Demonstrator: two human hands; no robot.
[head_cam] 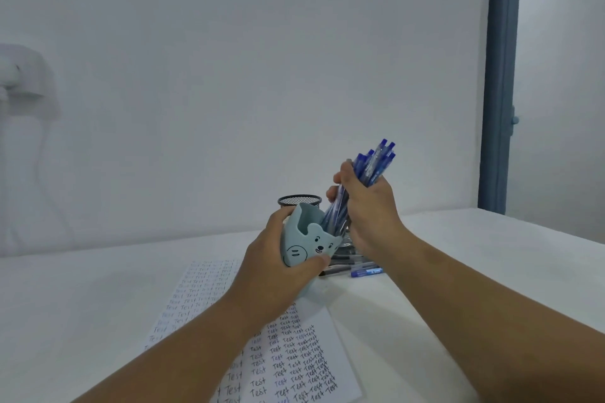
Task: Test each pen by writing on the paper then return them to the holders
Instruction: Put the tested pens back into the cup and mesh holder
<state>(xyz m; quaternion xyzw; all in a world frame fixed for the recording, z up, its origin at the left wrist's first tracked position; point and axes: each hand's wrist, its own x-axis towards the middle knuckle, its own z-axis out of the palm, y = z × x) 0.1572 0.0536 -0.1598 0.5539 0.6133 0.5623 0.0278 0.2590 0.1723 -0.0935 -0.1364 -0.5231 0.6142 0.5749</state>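
Note:
My left hand (273,263) grips a pale blue bear-faced pen holder (306,242), lifted and tilted above the paper. My right hand (366,206) is closed around a bundle of blue pens (376,163); their lower ends reach into the holder's mouth and their blue caps stick up above my fist. A white sheet of paper (288,357), covered with rows of the handwritten word "Test", lies on the table under my left forearm. A black mesh pen holder (299,200) stands just behind the bear holder.
Several loose pens (357,268) lie on the white table (491,255) below my right wrist, beside a clear object partly hidden by my hand. A white wall rises behind the table, and a blue door frame (501,75) stands at the right.

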